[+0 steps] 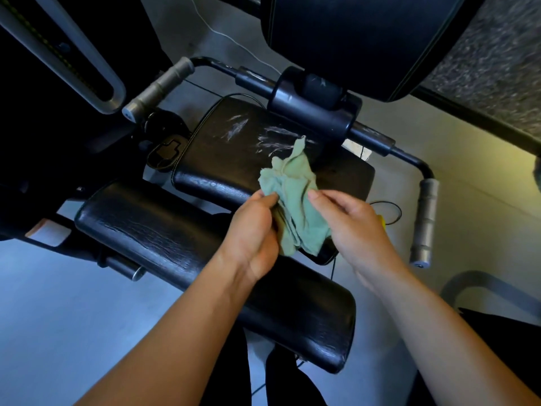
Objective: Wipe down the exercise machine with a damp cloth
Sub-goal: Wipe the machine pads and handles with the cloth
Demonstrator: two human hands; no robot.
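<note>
A crumpled pale green cloth (292,197) hangs above the black seat pad (234,153) of the exercise machine. My left hand (253,232) grips the cloth's left edge with thumb and curled fingers. My right hand (351,221) pinches its right side. White wet streaks show on the seat pad beyond the cloth. A longer black leg pad (164,238) lies closer to me, partly under my left forearm. The black back pad (360,39) rises at the top.
Grey grip handles stick out at the left (159,86) and right (424,221) of a black crossbar (316,109). A silver frame arm (58,51) stands at the upper left. Thin cables run over the grey floor (58,317).
</note>
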